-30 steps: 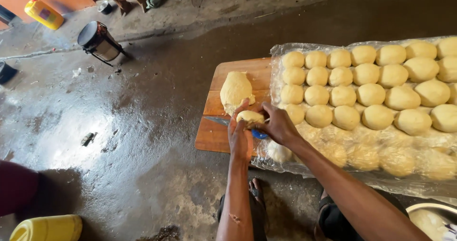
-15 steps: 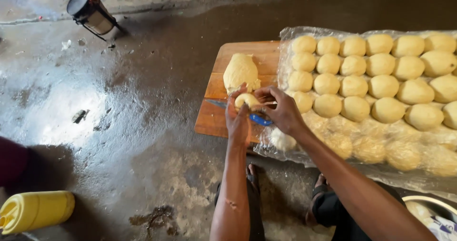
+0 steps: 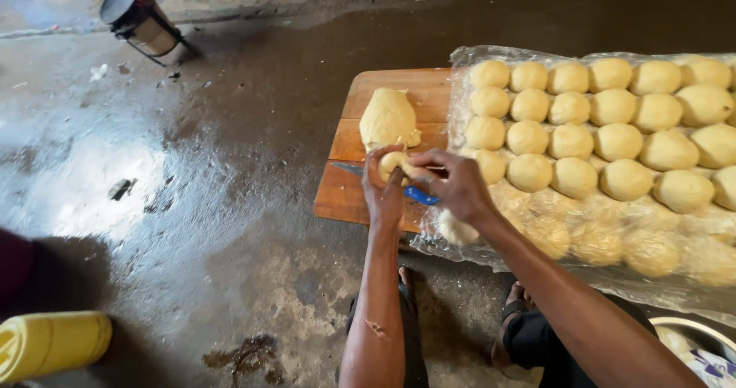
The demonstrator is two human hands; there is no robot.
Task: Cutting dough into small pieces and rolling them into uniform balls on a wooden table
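Dough piece (image 3: 395,162) sits pinched between both hands (image 3: 425,185) above wooden board (image 3: 345,192).

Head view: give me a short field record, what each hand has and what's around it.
left hand: cups small dough piece
right hand: fingers pinch the same piece
board: wooden, bears large dough lump
knife: blue handle, lies on board under hands
dough balls: rows on clear plastic sheet
floor: wet concrete

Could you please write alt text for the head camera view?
Both hands, left hand and right hand, shape a small dough piece over a wooden board, beside a dough lump and rows of dough balls on plastic sheet.
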